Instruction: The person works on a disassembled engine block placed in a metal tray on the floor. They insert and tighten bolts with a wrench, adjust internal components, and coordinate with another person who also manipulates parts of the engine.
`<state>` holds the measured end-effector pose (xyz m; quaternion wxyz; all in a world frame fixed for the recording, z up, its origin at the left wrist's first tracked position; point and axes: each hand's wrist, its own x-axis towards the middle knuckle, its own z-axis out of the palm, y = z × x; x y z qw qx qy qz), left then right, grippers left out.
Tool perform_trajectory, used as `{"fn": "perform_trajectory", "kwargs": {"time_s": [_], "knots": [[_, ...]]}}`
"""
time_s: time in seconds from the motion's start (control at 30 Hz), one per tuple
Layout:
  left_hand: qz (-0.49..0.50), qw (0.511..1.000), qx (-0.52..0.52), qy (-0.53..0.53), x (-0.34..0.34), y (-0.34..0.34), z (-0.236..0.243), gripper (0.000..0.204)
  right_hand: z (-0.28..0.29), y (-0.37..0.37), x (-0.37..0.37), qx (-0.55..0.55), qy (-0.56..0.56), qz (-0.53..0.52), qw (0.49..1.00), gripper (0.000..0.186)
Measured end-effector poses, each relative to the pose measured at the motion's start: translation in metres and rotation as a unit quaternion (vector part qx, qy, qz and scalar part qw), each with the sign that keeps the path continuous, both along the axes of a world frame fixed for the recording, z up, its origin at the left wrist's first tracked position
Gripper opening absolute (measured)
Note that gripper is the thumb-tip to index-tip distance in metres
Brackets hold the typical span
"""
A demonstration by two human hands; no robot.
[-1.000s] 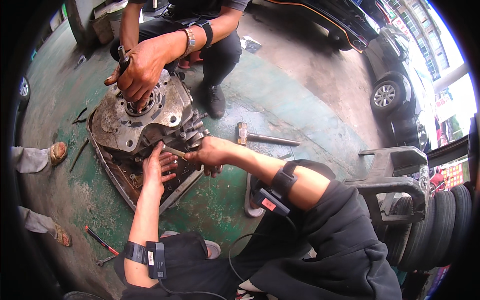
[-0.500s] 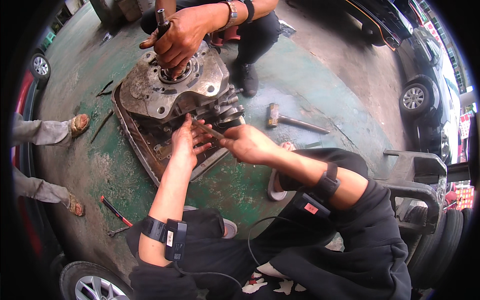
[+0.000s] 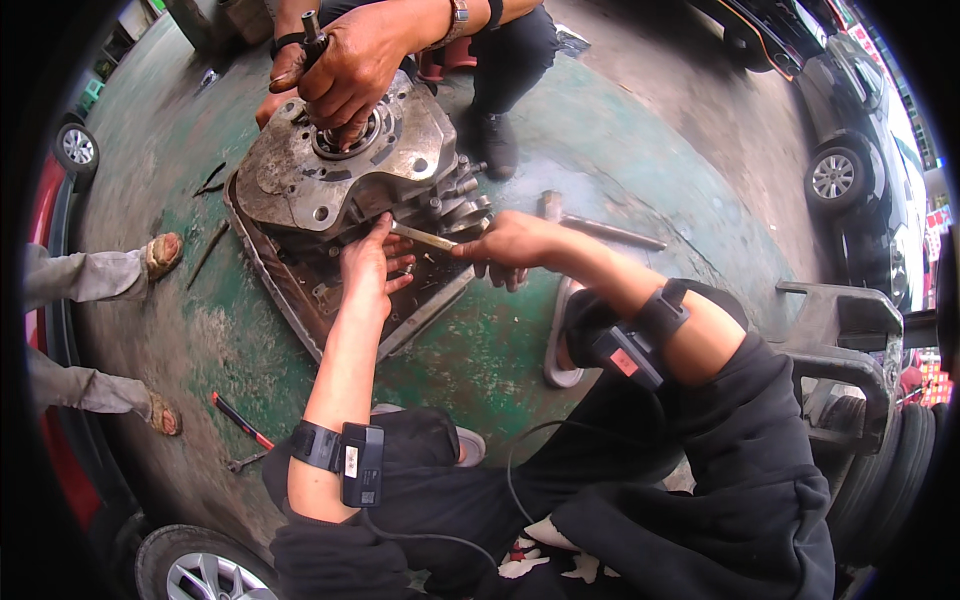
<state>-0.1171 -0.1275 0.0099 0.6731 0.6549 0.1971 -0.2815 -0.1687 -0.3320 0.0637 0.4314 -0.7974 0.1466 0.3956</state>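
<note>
A wrench (image 3: 425, 237) lies roughly level at the near side of a grey metal gearbox housing (image 3: 270, 180). My right hand (image 3: 508, 243) closes on its right end, pinching it between thumb and forefinger. Close to the wrench's other end, just under the housing's flange, is my left hand (image 3: 368, 262). Its fingers are spread apart, and one fingertip reaches up to the housing beside the wrench head. What that fingertip touches is hidden. Under the housing sits a shallow metal tray (image 3: 290, 325).
Across from me a co-worker's hand (image 3: 355, 75) grips a dark cylindrical tool (image 3: 314, 35) over the housing's bearing (image 3: 350, 140). A hammer (image 3: 610, 232) lies to the right, a red-handled tool (image 3: 240, 420) to the left. Another person's feet (image 3: 162, 255) stand at left; cars are parked around.
My right hand has shifted right and slightly up, and its lower fingers have loosened. The wrench now lies flatter. My left hand stays at the housing. The co-worker's second hand has come into view.
</note>
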Motion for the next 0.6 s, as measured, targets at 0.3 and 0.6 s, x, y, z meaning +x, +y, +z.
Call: {"fn": "perform_trajectory", "kwargs": {"time_s": [0.3,0.6], "knots": [[0.006,1.0,-0.025,-0.011,-0.005,0.003,-0.005,0.042,-0.003,0.065,-0.039,0.198,0.005,-0.021,0.98,0.037],[0.03,0.998,-0.05,-0.03,-0.011,0.008,-0.002,0.039,0.032,0.031,-0.024,-0.06,-0.117,0.145,0.981,0.035]]}}
